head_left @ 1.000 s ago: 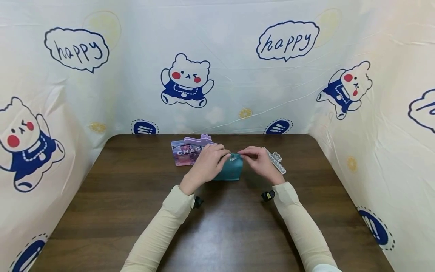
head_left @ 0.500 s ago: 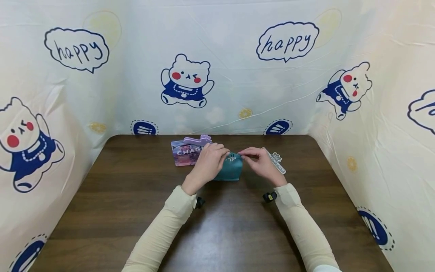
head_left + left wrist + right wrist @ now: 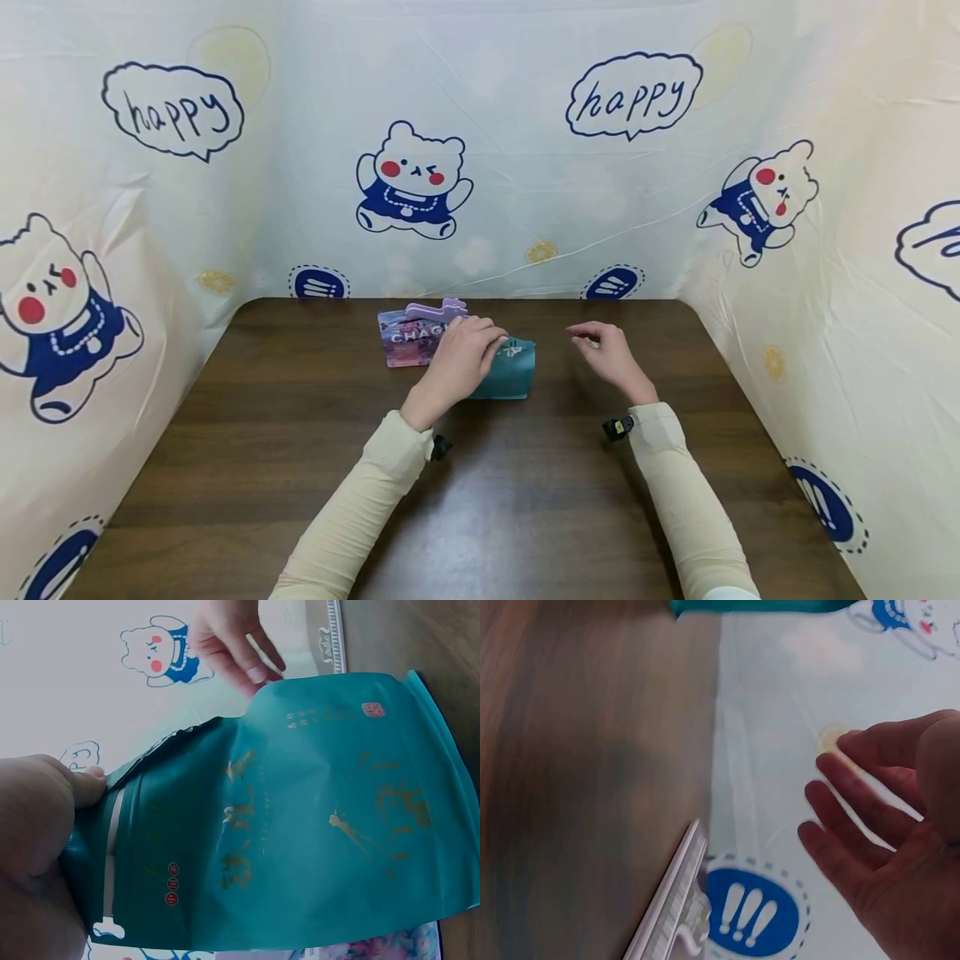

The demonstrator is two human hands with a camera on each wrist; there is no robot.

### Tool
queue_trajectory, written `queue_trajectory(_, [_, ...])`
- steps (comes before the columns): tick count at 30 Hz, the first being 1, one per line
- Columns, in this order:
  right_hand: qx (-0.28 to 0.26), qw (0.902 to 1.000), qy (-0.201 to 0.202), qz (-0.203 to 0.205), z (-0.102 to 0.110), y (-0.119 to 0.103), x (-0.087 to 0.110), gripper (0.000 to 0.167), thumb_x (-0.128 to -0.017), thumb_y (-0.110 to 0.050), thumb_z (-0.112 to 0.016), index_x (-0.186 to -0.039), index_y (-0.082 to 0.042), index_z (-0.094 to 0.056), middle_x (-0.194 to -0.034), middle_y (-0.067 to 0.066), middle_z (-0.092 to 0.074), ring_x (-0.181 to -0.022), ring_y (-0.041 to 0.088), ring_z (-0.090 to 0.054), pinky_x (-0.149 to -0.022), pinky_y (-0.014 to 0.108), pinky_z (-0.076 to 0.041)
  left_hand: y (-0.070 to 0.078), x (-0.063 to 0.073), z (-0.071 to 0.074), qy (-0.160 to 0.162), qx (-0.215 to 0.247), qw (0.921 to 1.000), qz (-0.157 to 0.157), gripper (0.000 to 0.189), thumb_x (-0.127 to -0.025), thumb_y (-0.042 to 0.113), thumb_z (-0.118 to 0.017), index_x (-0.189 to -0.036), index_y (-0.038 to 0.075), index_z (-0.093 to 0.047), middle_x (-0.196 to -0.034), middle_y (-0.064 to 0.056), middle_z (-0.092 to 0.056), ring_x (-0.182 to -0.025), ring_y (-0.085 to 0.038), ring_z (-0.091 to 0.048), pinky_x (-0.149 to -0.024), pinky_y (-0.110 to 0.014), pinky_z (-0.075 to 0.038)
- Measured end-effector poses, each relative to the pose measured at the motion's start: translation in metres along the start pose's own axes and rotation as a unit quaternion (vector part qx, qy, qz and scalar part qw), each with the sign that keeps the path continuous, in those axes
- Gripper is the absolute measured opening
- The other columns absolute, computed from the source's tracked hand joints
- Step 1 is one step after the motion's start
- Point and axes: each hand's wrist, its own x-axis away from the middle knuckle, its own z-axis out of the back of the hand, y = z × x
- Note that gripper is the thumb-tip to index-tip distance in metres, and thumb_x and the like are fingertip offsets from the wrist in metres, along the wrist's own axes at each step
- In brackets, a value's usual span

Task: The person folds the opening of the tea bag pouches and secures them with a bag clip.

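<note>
A teal foil tea pouch (image 3: 504, 371) with gold characters stands on the table. My left hand (image 3: 459, 354) pinches its top edge, and in the left wrist view the thumb presses beside the pouch's (image 3: 300, 802) seal strip. My right hand (image 3: 609, 358) is apart from the pouch, to its right. Its fingers (image 3: 847, 832) are relaxed and slightly bent, holding nothing in the right wrist view. Near that hand lies a pale sealing clip (image 3: 671, 900) with a ruler-like pattern; in the head view the hand covers most of it.
Left of the teal pouch is a purple-pink packet (image 3: 405, 340) with white lettering, partly behind my left hand. A lilac clip (image 3: 437, 310) sits along its top. The brown table (image 3: 480, 517) meets printed cloth (image 3: 517, 150) at the back and sides.
My right hand has let go of the teal pouch's upper right corner and moved right, over the pale clip. The left hand keeps its hold on the pouch.
</note>
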Motion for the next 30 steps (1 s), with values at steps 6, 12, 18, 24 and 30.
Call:
queue_trajectory(6, [0.076,0.9964,-0.002,-0.038,0.005,0.018,0.002,0.032,-0.095,0.0,-0.064,-0.126,0.01,-0.065,-0.125,0.031,-0.065,-0.111,0.046,-0.063,-0.094,0.058,-0.049,0.0,0.002,0.0,0.002,0.003,1.0,0.001,0.014,-0.097,0.015,-0.07,-0.106,0.008,-0.078,-0.094,-0.003,-0.072,-0.086,-0.02,-0.063,-0.075,-0.033,-0.044])
queue_trajectory(12, [0.174,0.9825,-0.002,-0.066,0.008,0.028,-0.001,0.045,-0.093,-0.004,-0.066,-0.134,0.012,-0.058,-0.13,0.034,-0.06,-0.113,0.047,-0.061,-0.097,0.059,-0.046,-0.004,0.003,-0.001,0.012,-0.011,0.9998,-0.011,0.014,-0.097,0.017,-0.071,-0.107,0.01,-0.078,-0.091,-0.003,-0.071,-0.083,-0.019,-0.061,-0.073,-0.032,-0.042])
queue_trajectory(18, [0.217,0.9654,-0.038,-0.139,0.01,0.037,0.002,0.046,-0.096,-0.013,-0.062,-0.13,0.017,-0.055,-0.115,0.036,-0.062,-0.104,0.051,-0.06,-0.093,0.059,-0.047,-0.003,0.003,-0.002,0.013,-0.014,0.9997,-0.017,0.015,-0.098,0.017,-0.069,-0.107,0.01,-0.078,-0.091,-0.003,-0.071,-0.084,-0.019,-0.062,-0.074,-0.033,-0.043])
queue_trajectory(24, [0.217,0.9596,-0.077,-0.162,0.009,0.043,0.006,0.031,-0.099,-0.012,-0.056,-0.118,0.012,-0.058,-0.099,0.027,-0.062,-0.088,0.041,-0.058,-0.084,0.055,-0.047,-0.002,0.003,-0.001,0.015,-0.013,0.9997,-0.018,0.015,-0.098,0.017,-0.069,-0.107,0.01,-0.079,-0.09,-0.003,-0.071,-0.084,-0.02,-0.063,-0.075,-0.034,-0.045])
queue_trajectory(30, [0.185,0.9619,-0.06,-0.192,0.01,0.047,0.01,0.036,-0.1,-0.011,-0.056,-0.129,0.011,-0.055,-0.11,0.027,-0.065,-0.089,0.035,-0.061,-0.084,0.051,-0.05,-0.001,0.006,-0.002,0.012,-0.01,0.9998,-0.013,0.015,-0.098,0.017,-0.069,-0.107,0.009,-0.079,-0.092,-0.003,-0.072,-0.087,-0.02,-0.064,-0.078,-0.035,-0.046])
